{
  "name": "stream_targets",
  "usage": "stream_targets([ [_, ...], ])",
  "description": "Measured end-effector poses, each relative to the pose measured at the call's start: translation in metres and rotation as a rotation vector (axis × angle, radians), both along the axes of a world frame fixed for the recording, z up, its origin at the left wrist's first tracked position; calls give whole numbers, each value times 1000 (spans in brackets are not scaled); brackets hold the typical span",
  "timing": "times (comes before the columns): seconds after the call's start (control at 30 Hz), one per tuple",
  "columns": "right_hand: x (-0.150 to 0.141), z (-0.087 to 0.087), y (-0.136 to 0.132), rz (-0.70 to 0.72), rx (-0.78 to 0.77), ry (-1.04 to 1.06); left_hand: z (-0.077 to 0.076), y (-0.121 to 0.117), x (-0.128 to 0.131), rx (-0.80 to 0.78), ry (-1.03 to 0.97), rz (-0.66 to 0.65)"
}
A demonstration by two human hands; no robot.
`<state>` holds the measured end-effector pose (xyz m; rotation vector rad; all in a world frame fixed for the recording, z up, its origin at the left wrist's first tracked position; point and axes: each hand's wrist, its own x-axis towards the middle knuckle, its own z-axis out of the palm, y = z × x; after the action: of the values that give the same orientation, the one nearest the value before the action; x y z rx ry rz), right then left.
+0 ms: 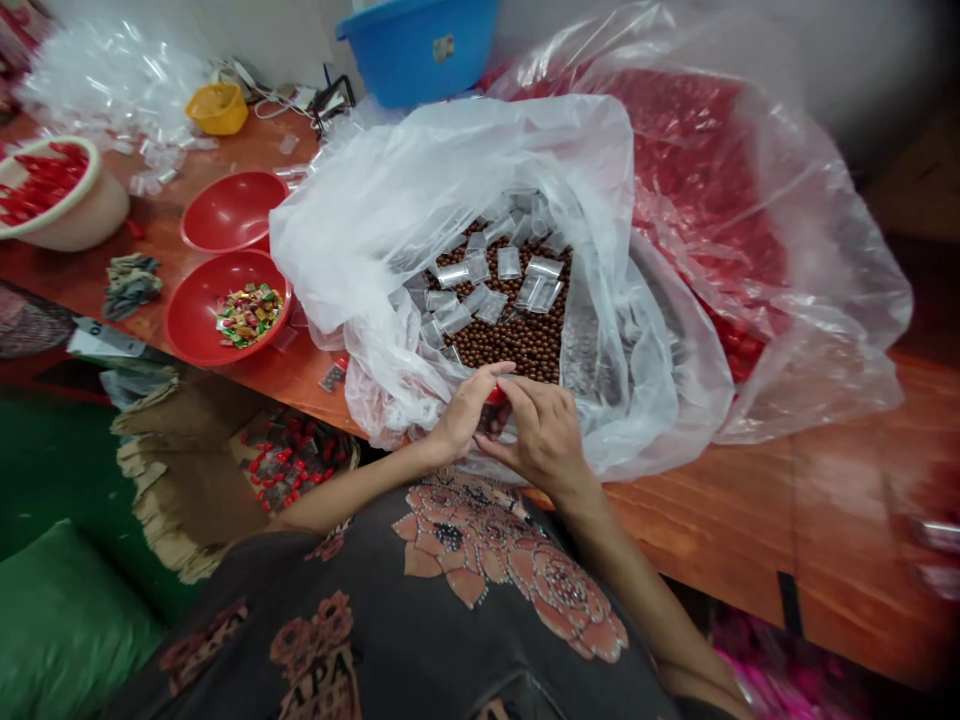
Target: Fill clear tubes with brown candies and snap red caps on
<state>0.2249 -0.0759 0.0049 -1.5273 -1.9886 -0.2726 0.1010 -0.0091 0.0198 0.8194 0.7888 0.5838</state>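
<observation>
Both hands are closed around one small clear container with a red cap, at the near edge of the big plastic bag. My left hand grips it from the left, its thumb side up by the cap. From the right, my right hand holds the same container with bent fingers, hiding most of its body. Just beyond my hands, small brown balls fill the open white plastic bag. Several clear empty containers lie on top of the balls.
A clear bag of red pieces stands at right. Two red bowls, one with wrapped sweets, sit left on the wooden table. A white tub holds red pieces. Below, a cardboard box contains red-capped containers. A blue basin is behind.
</observation>
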Motion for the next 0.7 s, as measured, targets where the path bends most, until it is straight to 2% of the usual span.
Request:
stream_targets([
  [0.3, -15, -19, 2, 102, 55, 67, -14, -3, -16, 101, 46, -4],
  [0.43, -22, -19, 2, 84, -41, 51, -10, -4, -29, 150, 96, 0],
  [0.57, -33, -20, 9, 120, 25, 38, -5, -10, -38, 208, 62, -15],
  [0.63, -40, -16, 12, 147, 18, 34, -6, -12, -45, 263, 51, 22],
  [0.7, -43, -7, 13, 171, -65, 29, -12, -6, -61, 377, 127, 157],
])
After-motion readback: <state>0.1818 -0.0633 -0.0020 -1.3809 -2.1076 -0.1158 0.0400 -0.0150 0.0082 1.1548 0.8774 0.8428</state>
